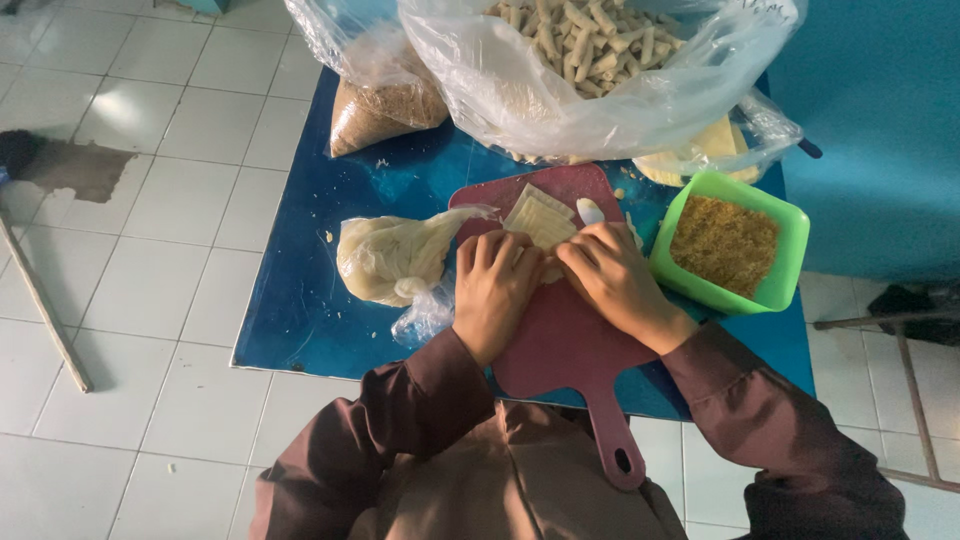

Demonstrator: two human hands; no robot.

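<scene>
Pressing down with curled fingers, both hands [550, 275] hold a pale, square, creased pastry sheet [540, 218] on the maroon cutting board [570, 340].

Both hands press a pale wrapper on a red cutting board.

The left hand [495, 290] and right hand [612, 280] rest on the wrapper [540, 218] atop the cutting board [565, 345]; a green tub [790, 250] of crumbs stands just beside, on the blue counter [300, 300].

head view, looking steeply down, close above table [300, 320]
</scene>
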